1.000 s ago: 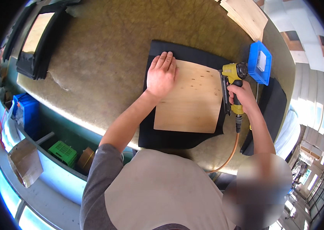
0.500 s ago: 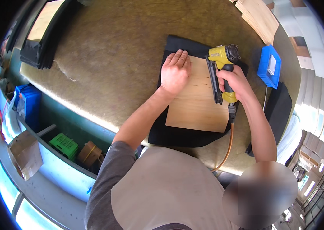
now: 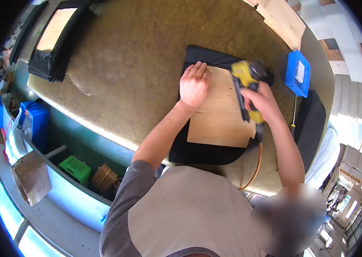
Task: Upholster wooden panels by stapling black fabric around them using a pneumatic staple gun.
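Note:
A pale plywood panel [image 3: 219,128] lies on a larger sheet of black fabric [image 3: 206,155], which sticks out around it. My left hand [image 3: 194,85] rests flat over the panel's far left part, fingers stretched forward and close together at the black fabric along the edge. In my right hand [image 3: 261,99] is a yellow and black pneumatic staple gun [image 3: 244,75], held by its grip over the panel's right side. The gun is smeared by motion, and whether its nose touches anything cannot be made out. An orange air hose [image 3: 258,167] runs from its grip towards me.
Right of the panel are a blue plastic tray [image 3: 292,77], a screwdriver [image 3: 293,127] and more black fabric [image 3: 311,115]. Plywood pieces [image 3: 281,21] lie at the far right. A black-covered stack [image 3: 46,64] sits at the far left. Below the table's left edge stands a green crate [image 3: 74,168].
The staple gun and my right hand have shifted slightly, and the gun is now blurred. My left hand stays in the same place on the panel. The whole view has moved a little.

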### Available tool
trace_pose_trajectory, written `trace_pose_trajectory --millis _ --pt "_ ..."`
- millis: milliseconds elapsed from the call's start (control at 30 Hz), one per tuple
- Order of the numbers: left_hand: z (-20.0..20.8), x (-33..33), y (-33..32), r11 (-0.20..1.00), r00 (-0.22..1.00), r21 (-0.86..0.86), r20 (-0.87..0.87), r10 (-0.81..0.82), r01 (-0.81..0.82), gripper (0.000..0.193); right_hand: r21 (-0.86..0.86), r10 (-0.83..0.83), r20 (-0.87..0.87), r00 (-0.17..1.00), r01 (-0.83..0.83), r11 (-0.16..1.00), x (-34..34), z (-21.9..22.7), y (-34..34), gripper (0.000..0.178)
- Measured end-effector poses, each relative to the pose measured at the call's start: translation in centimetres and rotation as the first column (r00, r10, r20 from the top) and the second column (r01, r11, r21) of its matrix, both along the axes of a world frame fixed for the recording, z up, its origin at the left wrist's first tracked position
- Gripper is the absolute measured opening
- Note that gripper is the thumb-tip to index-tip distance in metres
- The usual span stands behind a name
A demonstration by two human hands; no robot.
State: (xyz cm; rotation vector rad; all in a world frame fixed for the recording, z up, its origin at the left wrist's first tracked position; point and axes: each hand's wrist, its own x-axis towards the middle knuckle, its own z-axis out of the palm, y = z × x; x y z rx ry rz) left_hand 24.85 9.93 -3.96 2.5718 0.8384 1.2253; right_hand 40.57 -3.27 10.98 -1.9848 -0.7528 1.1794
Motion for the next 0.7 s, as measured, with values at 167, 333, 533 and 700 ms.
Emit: trace_pose_trajectory --millis 167,333,533,700 --pt "0.3 -0.1 0.2 1.000 1.000 0.025 -0.005 -0.009 0.009 0.013 -0.226 -0.197 0.304 0.932 0.272 0.935 2.0 0.6 -13.7 0.032" --pt "0.6 -0.4 0.7 0.996 0.998 0.089 -0.060 -0.024 0.029 0.013 -0.187 0.384 0.859 0.339 -0.491 0.851 -5.0 -0.7 -18.4 0.082" --pt "4.0 -0.8 -2.8 0.980 0.947 0.140 -0.307 -0.095 0.143 0.026 -0.291 0.528 0.827 0.193 -0.658 0.695 -8.3 -5.9 -20.9 0.041" --pt "2.3 -1.3 -13.7 0.662 0.557 -0.165 -0.414 -0.720 0.731 0.060 -0.103 0.300 0.932 0.205 -0.644 0.758 -8.1 -8.7 -23.5 0.026"
